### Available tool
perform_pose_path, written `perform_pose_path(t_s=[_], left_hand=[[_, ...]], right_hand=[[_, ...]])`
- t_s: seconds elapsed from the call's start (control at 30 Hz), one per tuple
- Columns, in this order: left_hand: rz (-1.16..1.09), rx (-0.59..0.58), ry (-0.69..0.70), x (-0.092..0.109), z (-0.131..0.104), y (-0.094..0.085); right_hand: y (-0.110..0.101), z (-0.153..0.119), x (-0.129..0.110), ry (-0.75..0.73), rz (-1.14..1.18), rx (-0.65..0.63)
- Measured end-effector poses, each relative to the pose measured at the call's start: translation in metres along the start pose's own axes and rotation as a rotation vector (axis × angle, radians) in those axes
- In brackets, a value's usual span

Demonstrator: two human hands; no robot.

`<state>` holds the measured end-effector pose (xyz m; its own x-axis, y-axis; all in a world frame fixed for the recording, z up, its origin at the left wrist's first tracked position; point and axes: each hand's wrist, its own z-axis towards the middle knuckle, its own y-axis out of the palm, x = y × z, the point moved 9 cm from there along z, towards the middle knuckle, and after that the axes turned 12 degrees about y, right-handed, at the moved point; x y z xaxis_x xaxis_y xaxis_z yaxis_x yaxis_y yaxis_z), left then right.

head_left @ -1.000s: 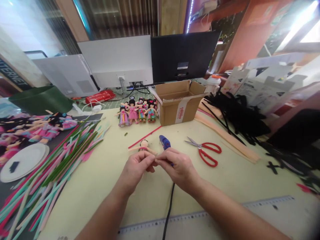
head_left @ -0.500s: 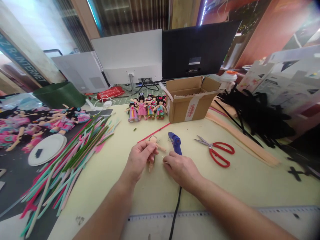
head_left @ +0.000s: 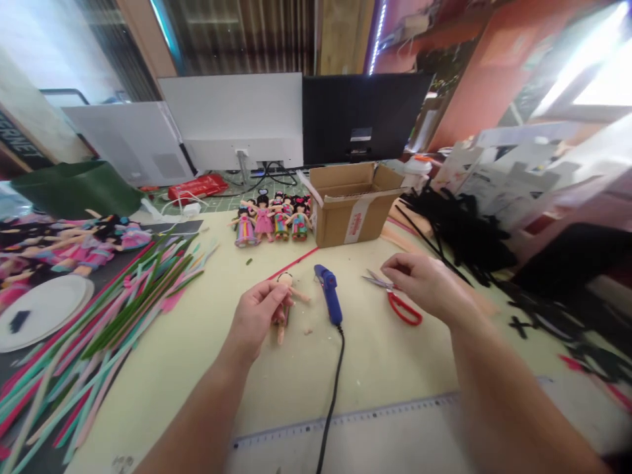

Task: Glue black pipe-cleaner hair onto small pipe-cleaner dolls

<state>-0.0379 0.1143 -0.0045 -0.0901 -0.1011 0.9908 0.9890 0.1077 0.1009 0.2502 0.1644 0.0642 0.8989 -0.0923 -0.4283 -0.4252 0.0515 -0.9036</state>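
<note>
Between thumb and fingers, my left hand (head_left: 257, 313) pinches a small beige doll (head_left: 285, 280); its head, one arm and a leg stick out, while the rest is covered by the fingers. My right hand (head_left: 419, 280) hovers over the red-handled scissors (head_left: 405, 309) and hides part of them. Its fingers are curled, and I cannot see whether anything is in them. A blue glue gun (head_left: 330, 296) lies between my hands, its black cord trailing toward me. A thin red stick (head_left: 293, 263) lies behind the doll.
Finished dolls stand in a group (head_left: 271, 220) beside an open cardboard box (head_left: 340, 220). Coloured pipe cleaners (head_left: 133, 316) are heaped at left, near white plates (head_left: 49, 316). Black pipe cleaners (head_left: 454, 230) pile up at right. A ruler edge (head_left: 375, 415) runs along the front.
My right hand has moved right, from beside the glue gun to over the scissors. The left hand still holds the doll. The view has turned slightly right.
</note>
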Motion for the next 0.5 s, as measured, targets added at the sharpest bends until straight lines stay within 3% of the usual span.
perform_pose_path(t_s=[0.17, 0.5], left_hand=[[-0.024, -0.021, 0.015, 0.002, -0.003, 0.003], [-0.033, 0.000, 0.023, -0.004, 0.001, 0.002]], right_hand=[[0.011, 0.014, 0.039, 0.068, -0.225, -0.098], [0.056, 0.034, 0.039, 0.102, -0.363, -0.176]])
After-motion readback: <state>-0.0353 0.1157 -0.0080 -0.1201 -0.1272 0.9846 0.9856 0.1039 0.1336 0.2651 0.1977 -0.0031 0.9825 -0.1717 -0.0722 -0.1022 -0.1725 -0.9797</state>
